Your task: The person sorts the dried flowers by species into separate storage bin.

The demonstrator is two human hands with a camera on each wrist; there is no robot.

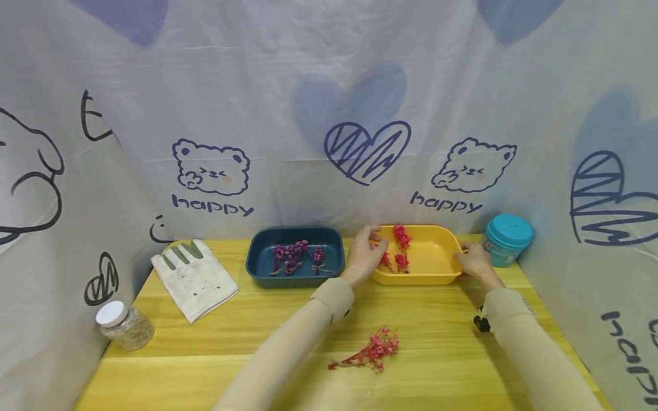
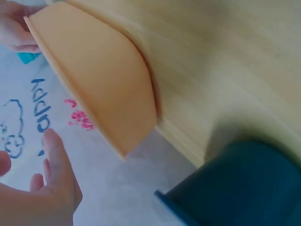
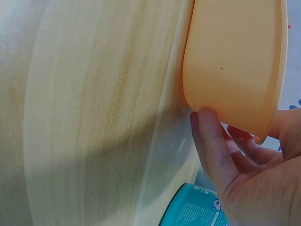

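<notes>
The yellow tray [image 1: 432,278] stands at the back right of the table, with pink dried flowers [image 1: 402,237] lying in its left part. My right hand [image 1: 474,260] grips its right end, thumb over the rim and fingers against the outer wall in the right wrist view. At the other end my left hand [image 1: 364,256] hovers over the tray's left rim. Its fingers [image 2: 59,162] are loosely bent and hold nothing, with a gap to the tray in the left wrist view. Another pink dried flower sprig [image 1: 371,351] lies on the table in front.
Left of the yellow tray stands a dark blue tray [image 1: 295,281] with purple dried flowers [image 1: 290,254]. A turquoise-lidded tub [image 1: 509,237] stands close by my right hand. Farther left lie a folded cloth [image 1: 197,279] and a white-lidded jar [image 1: 125,328]. A small black object [image 1: 481,322] sits beside my right wrist.
</notes>
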